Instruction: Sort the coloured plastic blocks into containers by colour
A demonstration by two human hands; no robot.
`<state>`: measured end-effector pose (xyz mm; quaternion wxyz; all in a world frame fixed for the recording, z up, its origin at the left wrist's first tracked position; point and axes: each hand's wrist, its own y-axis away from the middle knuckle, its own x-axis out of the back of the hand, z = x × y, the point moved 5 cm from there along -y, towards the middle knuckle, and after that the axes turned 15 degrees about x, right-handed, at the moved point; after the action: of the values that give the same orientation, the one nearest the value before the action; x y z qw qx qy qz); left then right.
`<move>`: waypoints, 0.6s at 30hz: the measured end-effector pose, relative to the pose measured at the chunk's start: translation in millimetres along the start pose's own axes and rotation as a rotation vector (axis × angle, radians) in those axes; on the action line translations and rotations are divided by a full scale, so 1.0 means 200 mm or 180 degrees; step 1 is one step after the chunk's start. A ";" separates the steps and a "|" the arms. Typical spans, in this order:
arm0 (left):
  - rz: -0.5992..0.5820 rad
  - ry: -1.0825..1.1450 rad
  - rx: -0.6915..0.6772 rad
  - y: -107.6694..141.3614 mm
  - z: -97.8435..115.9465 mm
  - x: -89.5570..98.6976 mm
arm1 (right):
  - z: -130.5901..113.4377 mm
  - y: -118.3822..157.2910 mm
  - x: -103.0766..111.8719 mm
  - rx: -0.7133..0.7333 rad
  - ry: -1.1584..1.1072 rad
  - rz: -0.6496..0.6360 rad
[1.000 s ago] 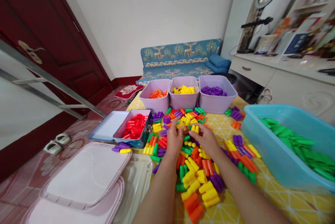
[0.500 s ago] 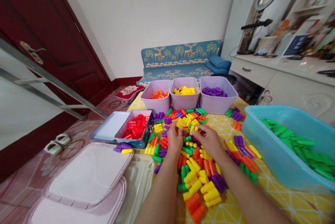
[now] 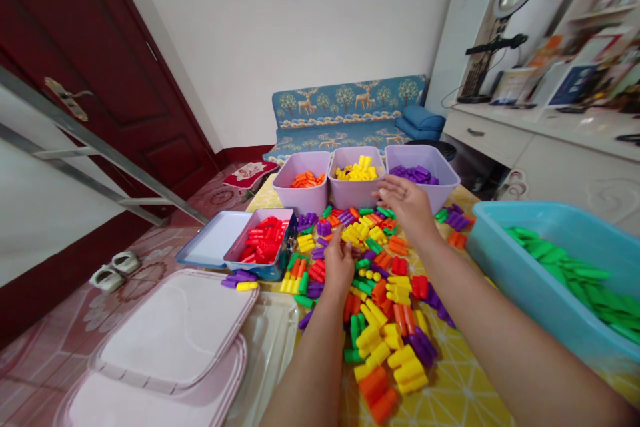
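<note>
My right hand (image 3: 407, 204) is raised in front of the purple bin, beside the middle bin. Its fingers are stretched out and hold nothing. My left hand (image 3: 340, 259) hovers low over the pile of plastic building pieces, thumb and fingers apart, with no piece visible in it. Close to it are yellow pieces (image 3: 356, 232) and red pieces (image 3: 317, 272). In the middle lilac bin (image 3: 354, 195) lie yellow pieces (image 3: 364, 167), some sticking up at the top. More yellow pieces (image 3: 407, 370) lie joined in a block nearer to me.
A lilac bin (image 3: 303, 199) holds orange pieces, and another lilac bin (image 3: 445, 180) purple ones. Red pieces fill a tin box (image 3: 270, 272) at left. Green ones lie in a blue tub (image 3: 520, 300) at right. Lids (image 3: 175, 327) lie at the left edge.
My right hand has moved up and away from my left hand to the bins and let go of the yellow piece. Yellow pieces stand higher in the middle bin. My left hand stays over the pile.
</note>
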<state>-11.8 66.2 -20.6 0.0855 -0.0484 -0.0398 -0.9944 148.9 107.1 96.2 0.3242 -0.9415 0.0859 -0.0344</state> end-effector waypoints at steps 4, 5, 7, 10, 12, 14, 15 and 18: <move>-0.0061 -0.0042 -0.0085 0.00 0.00 0.00 | 0.11 0.21 -0.08 -0.0163 0.0904 -0.0776; -0.0079 -0.0092 -0.0158 0.00 0.01 0.00 | 0.14 0.26 -0.08 -0.0201 0.1001 -0.0915; -0.0132 -0.0219 -0.0321 0.01 0.02 -0.01 | 0.19 0.35 -0.09 -0.0265 0.0995 -0.1034; -0.0175 -0.0440 -0.0556 0.03 0.05 -0.01 | 0.23 0.42 -0.08 -0.0255 0.0812 -0.0988; -0.0184 -0.0524 -0.0662 0.04 0.08 -0.02 | 0.24 0.45 -0.07 -0.0230 0.0721 -0.0997; -0.0179 -0.0514 -0.0649 0.04 0.08 -0.02 | 0.24 0.47 -0.07 -0.0250 0.0685 -0.1069; -0.0182 -0.0475 -0.0589 0.04 0.07 -0.02 | 0.25 0.47 -0.06 -0.0274 0.0676 -0.1098; -0.0191 -0.0246 -0.0314 0.02 0.04 -0.02 | 0.24 0.44 -0.02 -0.0351 0.0803 -0.1211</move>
<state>-6.6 63.0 -12.7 0.0515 -0.0896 0.0045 -0.9946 138.4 69.4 4.4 0.2466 -0.9452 -0.0515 -0.2075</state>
